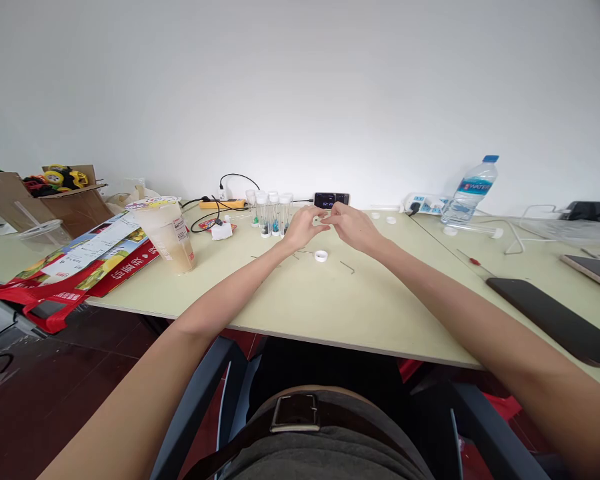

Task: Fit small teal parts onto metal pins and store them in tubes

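Both arms reached forward over the near edge of the table (300, 303), forearms slanting inward until the left hand (304, 229) and right hand (353, 228) met above the tabletop, knuckles up and wrists bent slightly inward. The left thumb and forefinger were pinched on a small pale piece (318, 221), which sat between the two hands; the right fingertips were drawn in against it, though whether they gripped it or only touched it could not be told. The front edge ran beneath both forearms, and the wall (300, 100) bounded the far side. Between the forearms, tabletop stretched back from that edge to a white ring (321, 256), just below the hands, with a hex key (347, 267) lying to its right. Close beyond the left hand stood a cluster of clear tubes (264, 215) with dark and coloured bits inside, limiting room on that side; an upright phone (331, 200) showing a clock stood directly behind the hands. Farther left were a drink cup (163, 233), a red bag (80, 260) and a cardboard box (75, 210). To the right stood a water bottle (471, 191), while a black phone (550, 320) lay just beyond the right forearm.
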{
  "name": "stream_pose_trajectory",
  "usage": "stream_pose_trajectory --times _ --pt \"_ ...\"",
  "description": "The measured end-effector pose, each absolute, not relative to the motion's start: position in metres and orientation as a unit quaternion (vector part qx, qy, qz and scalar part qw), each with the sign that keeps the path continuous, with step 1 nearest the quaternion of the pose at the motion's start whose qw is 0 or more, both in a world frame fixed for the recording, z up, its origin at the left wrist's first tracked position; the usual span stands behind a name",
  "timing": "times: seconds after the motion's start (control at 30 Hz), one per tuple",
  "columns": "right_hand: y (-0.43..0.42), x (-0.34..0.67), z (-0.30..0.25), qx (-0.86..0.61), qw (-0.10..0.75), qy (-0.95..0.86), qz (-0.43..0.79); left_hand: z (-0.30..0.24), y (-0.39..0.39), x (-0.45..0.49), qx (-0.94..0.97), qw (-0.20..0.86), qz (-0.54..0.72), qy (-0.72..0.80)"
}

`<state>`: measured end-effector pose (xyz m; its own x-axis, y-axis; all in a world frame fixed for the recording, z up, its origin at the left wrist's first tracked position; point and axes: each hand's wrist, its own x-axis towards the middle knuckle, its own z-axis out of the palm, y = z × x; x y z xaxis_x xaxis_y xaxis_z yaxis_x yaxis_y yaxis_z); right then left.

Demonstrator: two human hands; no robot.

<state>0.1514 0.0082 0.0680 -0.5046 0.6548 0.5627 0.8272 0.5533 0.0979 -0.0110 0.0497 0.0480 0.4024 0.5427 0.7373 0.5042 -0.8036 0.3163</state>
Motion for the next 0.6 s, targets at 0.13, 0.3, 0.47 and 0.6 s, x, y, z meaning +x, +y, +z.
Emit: stream_pose_trajectory --times 0.13,0.3,0.47,0.6 --pt "0.010 0.154 0.071 -0.443 0.201 -0.866 -0.121 0.048 0.051 -0.013 0.843 0.041 0.455 0.283" --pt "0.001 0.154 0.093 -0.453 0.277 -0.841 -0.103 0.052 0.064 -0.024 0.764 0.139 0.551 0.306" --pt "-0.011 0.150 0.097 -0.585 0.019 -0.811 -0.030 0.045 0.075 -0.035 0.708 0.232 0.574 0.340" --pt "-0.006 0.144 0.071 -0.586 -0.188 -0.788 -0.009 0.039 0.074 -0.036 0.696 0.240 0.583 0.345"
